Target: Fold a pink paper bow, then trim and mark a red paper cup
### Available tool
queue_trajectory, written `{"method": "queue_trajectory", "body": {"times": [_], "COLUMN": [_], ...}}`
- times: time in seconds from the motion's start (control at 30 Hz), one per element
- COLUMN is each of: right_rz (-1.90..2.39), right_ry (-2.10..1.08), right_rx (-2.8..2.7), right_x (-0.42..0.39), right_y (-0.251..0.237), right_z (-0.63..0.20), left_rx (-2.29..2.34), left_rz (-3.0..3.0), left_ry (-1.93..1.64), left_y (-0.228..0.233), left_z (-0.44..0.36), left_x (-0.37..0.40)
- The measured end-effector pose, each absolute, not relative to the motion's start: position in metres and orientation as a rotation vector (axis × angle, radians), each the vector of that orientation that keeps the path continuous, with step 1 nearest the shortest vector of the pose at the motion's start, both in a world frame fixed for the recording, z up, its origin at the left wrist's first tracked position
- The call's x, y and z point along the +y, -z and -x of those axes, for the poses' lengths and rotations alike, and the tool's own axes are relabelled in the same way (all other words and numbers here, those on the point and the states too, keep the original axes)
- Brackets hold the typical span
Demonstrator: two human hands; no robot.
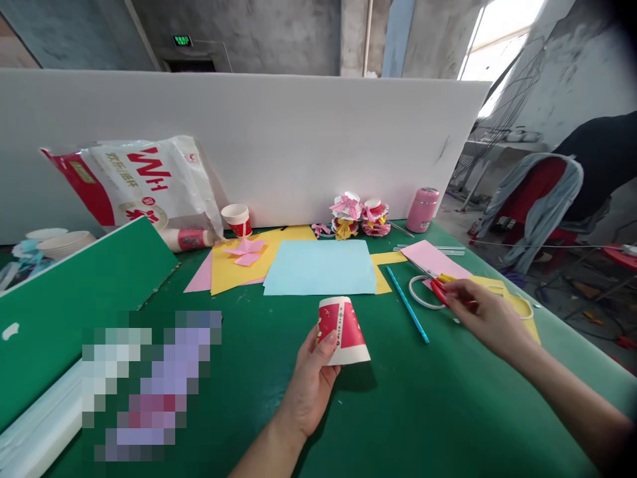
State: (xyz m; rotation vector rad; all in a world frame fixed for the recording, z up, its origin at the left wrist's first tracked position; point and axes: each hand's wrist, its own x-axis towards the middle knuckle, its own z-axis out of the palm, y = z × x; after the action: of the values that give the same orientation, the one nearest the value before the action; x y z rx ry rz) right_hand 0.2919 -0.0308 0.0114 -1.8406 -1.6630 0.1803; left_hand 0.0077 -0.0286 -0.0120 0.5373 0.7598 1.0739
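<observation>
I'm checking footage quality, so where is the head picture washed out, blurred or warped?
Head view: the window top right is blown out; a pixelated block hides part of the green table; the white board bows from wide-angle distortion; the paper cup stays sharp.

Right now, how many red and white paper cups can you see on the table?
2. One paper cup is held upside down in the left hand; another cup stands upright by the white board. A lying sleeve beside the bag may hide more.
</observation>
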Motion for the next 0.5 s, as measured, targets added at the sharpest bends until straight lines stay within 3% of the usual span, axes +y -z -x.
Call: {"method": "queue_trajectory", "body": {"times": [0.13,0.5], "right_rz": [2.099,2.191], "right_ry": [-0.082,-0.294], "right_rx": [-1.768,-1.591], "right_x": [-0.021,0.021], "right_y": [0.001,0.015], "right_z": [-0.341,-0.366], "left_rx": [0.750,0.733], "left_rz": [-0.536,-0.538], "left_ry": [-1.074,-1.074], "left_y": [0.012,0.012], "left_z": [-0.007,-0.007], "left_x": [-0.029,-0.030]}}
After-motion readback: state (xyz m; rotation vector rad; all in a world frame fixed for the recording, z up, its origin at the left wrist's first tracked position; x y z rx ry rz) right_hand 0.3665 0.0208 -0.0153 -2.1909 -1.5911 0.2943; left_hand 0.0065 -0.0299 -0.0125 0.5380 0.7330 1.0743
